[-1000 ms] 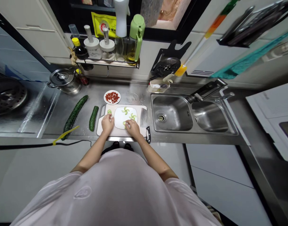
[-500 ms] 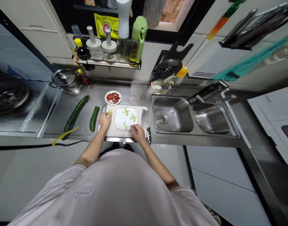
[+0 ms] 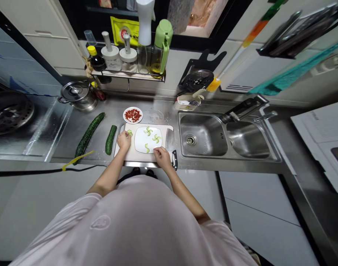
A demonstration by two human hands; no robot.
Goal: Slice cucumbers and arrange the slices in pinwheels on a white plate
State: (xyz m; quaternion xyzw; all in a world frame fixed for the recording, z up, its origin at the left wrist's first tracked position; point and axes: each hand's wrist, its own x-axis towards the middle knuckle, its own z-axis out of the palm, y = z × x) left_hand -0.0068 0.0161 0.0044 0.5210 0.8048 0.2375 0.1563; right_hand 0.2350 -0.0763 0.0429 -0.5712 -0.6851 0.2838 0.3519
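Observation:
My left hand is pinched at the left part of the pale cutting board, touching small green cucumber slices. Whether a slice is between its fingers is too small to tell. A white square plate lies on the board, with thin green slices set in pinwheel shapes and a smaller group near its front edge. My right hand is at the plate's front right corner, fingertips pressed together; what they hold, if anything, is too small to make out. The knife lies at the board's right side.
Left of the board lie a short cucumber and a long one. Behind it is a small plate of red pieces. A lidded pot stands at the back left. The double sink is on the right.
My left hand has shifted very slightly at the cucumber slices, and more of them shows beside its fingertips. My right hand is nearly still at the plate's corner.

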